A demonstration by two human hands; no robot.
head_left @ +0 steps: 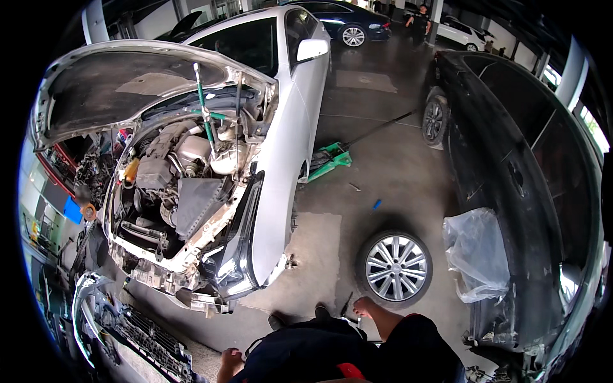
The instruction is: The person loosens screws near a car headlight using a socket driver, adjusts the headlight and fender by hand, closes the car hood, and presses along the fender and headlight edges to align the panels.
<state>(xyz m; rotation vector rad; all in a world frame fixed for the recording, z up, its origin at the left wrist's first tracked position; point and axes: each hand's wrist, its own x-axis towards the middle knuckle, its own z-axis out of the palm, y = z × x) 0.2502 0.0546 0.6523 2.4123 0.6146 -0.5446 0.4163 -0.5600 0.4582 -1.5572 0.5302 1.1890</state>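
Observation:
My left hand [232, 359] hangs low at the bottom edge beside my dark clothing, its fingers curled and whatever they may hold hidden. My right hand [363, 307] hangs lower right with loosely bent fingers apart and no object visible in it. Just above it lies a wheel [396, 268] with a silver rim, near a dark tool [346, 310] on the floor. In front of me, left of the wheel, stands a white car [290, 108] with its hood raised, engine bay [169, 185] exposed, front bumper off and a green bar [205, 115] upright over the engine.
A green floor jack [329, 167] reaches under the white car. A small blue object [377, 203] lies on the floor. A black car [523, 185] with plastic sheeting [476, 252] stands right. A removed bumper [137, 332] lies lower left. A person [419, 22] stands at the back.

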